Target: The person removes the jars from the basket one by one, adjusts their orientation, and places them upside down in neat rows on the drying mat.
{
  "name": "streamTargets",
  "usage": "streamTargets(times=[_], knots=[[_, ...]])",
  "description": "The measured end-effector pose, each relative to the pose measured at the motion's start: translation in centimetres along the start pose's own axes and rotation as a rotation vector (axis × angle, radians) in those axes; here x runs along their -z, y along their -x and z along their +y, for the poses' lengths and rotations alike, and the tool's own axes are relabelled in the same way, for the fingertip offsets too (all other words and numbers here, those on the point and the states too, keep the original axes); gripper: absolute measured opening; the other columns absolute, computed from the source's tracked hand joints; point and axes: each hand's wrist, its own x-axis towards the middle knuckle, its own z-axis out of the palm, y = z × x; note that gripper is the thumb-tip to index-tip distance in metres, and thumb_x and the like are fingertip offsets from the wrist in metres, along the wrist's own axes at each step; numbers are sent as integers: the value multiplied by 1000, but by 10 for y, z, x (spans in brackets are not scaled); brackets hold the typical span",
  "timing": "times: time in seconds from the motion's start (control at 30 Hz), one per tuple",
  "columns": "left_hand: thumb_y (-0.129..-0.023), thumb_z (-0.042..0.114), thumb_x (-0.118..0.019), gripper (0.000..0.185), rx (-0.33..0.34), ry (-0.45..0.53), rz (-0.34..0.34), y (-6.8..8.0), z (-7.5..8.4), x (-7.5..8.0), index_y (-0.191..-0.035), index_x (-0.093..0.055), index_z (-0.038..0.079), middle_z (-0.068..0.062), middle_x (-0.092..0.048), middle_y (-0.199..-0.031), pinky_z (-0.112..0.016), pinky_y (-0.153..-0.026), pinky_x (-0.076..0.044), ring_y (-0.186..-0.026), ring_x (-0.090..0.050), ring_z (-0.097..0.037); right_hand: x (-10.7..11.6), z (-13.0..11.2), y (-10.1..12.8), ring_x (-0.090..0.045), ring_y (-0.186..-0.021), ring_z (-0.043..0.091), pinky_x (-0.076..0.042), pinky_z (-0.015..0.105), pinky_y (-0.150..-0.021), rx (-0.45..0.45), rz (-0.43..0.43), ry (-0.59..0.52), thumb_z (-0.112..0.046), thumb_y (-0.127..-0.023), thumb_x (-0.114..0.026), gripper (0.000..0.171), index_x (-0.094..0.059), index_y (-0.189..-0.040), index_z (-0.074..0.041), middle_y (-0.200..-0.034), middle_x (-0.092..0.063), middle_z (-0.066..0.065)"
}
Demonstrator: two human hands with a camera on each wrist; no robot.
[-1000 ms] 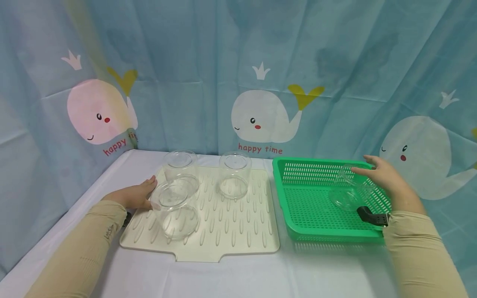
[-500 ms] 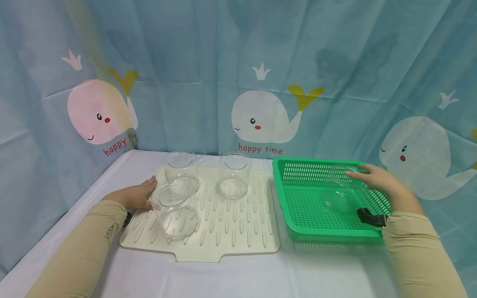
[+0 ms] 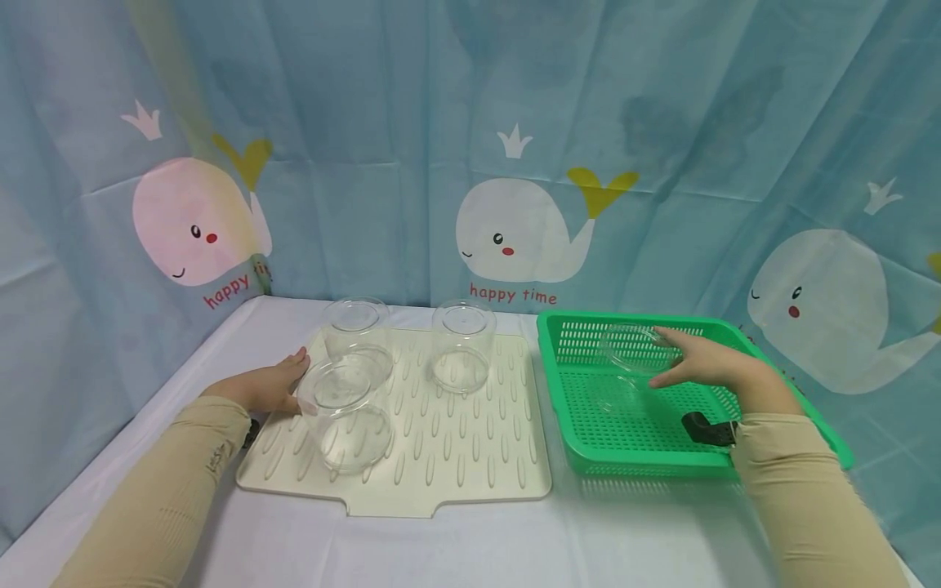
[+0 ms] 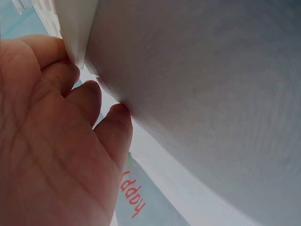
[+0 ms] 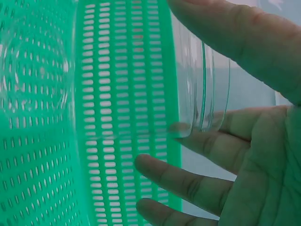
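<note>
Resting flat at the left edge of the cream ribbed rubber draining mat (image 3: pixel 441 441), the left hand (image 3: pixel 260 385) lies with its fingers relaxed and straight, holding nothing; the left wrist view shows the fingertips (image 4: pixel 115 117) against the white table cover (image 3: pixel 456 539) beside the mat's edge. Just beside that hand stands a clear round plastic jar turned upside down (image 3: pixel 345 416), with a second upturned clear jar (image 3: pixel 356 331) touching or nearly touching it behind, and a third upturned clear jar (image 3: pixel 463 343) a little apart to the right. A careless shift of the left hand could nudge the near jar into its neighbour, and such light, smooth containers would likely slide or tip on the ribs. Further right, the right hand (image 3: pixel 706 367) grips a fourth clear plastic jar (image 3: pixel 635 355), thumb on one side and fingers curled round the other, above the floor of the green perforated plastic basket (image 3: pixel 588 453). The right wrist view shows only the fingertips (image 5: pixel 188 129) on the rim end, so the hold looks shallow; the slick wall could slip free and drop into the basket. Carried low toward the mat, it might also catch the basket's raised wall.
</note>
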Motion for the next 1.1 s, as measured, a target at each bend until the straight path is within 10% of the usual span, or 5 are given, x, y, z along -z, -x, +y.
streamTargets(times=[0.8,1.1], knots=[[-63,55,-71,121,31,2,-26,-3,-5,-1,-138,-10,-18,-37,1,-143,-59,-105,-10,-130,-5,-53,-13,-24,-23,-32,-124,49,-48,42,-87,174,-113,-110,-29,-75,-75,92,-19,-143,-3,-146,-25,22],[-61,59,-70,124,26,9,-20,-2,-4,-1,-137,-10,-18,-37,1,-143,-59,-105,-10,-130,-5,-53,-19,-29,-27,-21,-129,49,-37,55,-96,220,-119,-74,-30,-72,-77,97,-17,-145,-4,-147,-23,21]])
